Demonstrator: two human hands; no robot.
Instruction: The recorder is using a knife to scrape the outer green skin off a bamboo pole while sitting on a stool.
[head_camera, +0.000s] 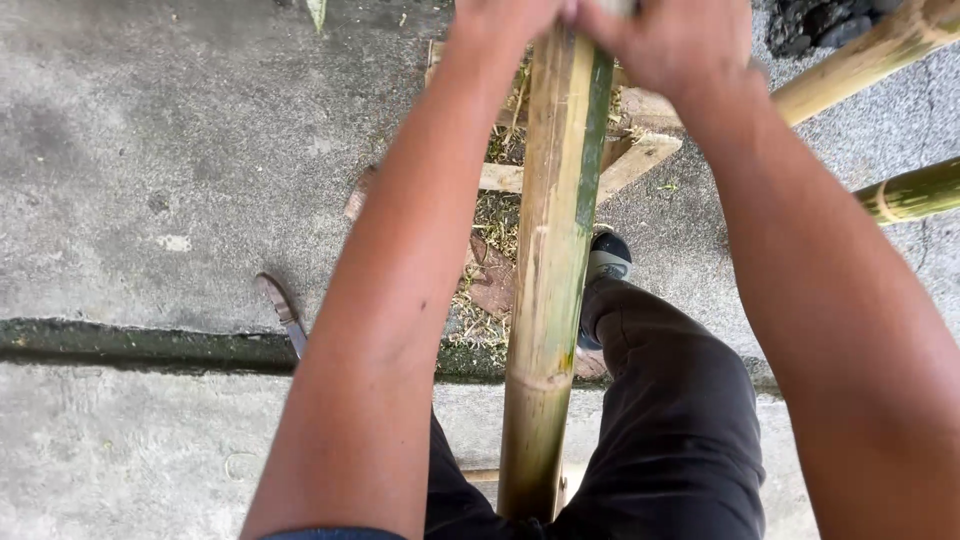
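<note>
We see an outdoor work yard: rough concrete ground (150, 150), bamboo poles (550, 250), wood offcuts (630, 160) and a knife (283, 310) lying about.

concrete floor (150, 150) — cracked | lying on it: knife (283, 312), wood scraps (630, 165), dry debris (495, 225)

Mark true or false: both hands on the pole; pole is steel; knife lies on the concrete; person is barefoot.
1. Both hands grip the bamboo pole. True: left hand and right hand clasp its top.
2. The pole is steel. False: it is bamboo, yellow-green.
3. A knife lies on the concrete. True, left of the left arm.
4. The person is barefoot. False: a shoe shows beside the pole.
</note>
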